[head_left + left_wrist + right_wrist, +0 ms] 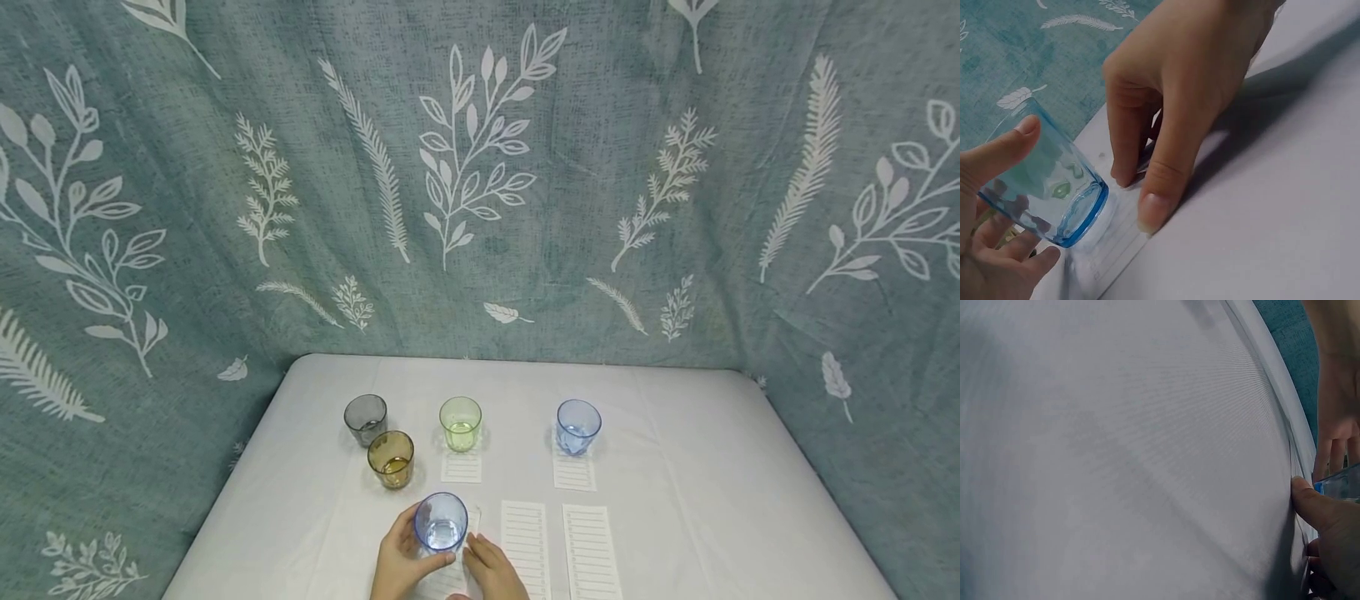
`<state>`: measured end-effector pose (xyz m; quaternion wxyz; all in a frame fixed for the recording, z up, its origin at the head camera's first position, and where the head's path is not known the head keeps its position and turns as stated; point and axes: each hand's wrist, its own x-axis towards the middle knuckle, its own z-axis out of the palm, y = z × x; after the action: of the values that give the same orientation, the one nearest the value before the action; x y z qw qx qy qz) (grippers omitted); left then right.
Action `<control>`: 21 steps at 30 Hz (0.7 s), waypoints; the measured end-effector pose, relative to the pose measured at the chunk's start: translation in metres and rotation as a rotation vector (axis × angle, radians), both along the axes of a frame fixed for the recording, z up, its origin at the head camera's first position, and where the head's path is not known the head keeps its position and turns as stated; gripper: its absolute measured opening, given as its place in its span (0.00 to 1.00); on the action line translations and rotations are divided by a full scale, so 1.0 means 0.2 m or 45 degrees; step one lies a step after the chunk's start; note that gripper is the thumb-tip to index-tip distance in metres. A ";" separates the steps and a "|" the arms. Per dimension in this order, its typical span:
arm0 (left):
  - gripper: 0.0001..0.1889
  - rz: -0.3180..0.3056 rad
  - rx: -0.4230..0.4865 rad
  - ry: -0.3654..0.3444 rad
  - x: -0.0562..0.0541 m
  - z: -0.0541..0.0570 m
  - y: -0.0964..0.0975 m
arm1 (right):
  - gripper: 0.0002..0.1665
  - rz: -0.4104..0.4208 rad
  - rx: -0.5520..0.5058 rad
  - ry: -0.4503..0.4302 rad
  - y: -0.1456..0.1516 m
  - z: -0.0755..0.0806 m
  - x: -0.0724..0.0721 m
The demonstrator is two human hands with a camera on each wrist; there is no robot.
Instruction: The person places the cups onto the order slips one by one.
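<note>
My left hand (pixel 400 560) grips a clear blue drinking glass (pixel 441 525), thumb on the near side and fingers round the far side. In the left wrist view the glass (pixel 1054 181) is tilted above a lined paper slip (pixel 1119 250). Just right of the glass, my right hand (pixel 497 570) pinches the slip's edge between thumb and fingers, close to the table. The right wrist view shows the right thumb (pixel 1313 503) at its right edge; the other fingertips are mostly hidden there.
Beyond my hands stand an amber glass (pixel 392 471), a grey glass (pixel 366 425), a green glass (pixel 461 425) and another blue glass (pixel 577 427). Lined slips lie under the green and blue ones. Two longer lined slips (pixel 525 542) (pixel 592 550) lie right of my hands.
</note>
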<state>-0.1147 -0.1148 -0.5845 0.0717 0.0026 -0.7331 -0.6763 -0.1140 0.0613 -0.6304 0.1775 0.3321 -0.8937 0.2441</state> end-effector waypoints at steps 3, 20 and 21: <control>0.41 -0.019 0.009 0.014 0.00 -0.01 0.01 | 0.39 0.004 -0.018 0.023 0.00 -0.01 0.00; 0.41 -0.108 0.045 -0.010 -0.02 -0.06 0.01 | 0.35 0.042 0.145 0.250 0.01 -0.01 -0.03; 0.41 -0.113 0.042 -0.014 -0.03 -0.06 0.01 | 0.35 0.045 0.154 0.258 0.02 -0.01 -0.03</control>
<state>-0.1203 -0.1138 -0.5962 0.0375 -0.0252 -0.7215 -0.6909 -0.1205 0.0643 -0.6322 0.2422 0.3810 -0.8782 0.1579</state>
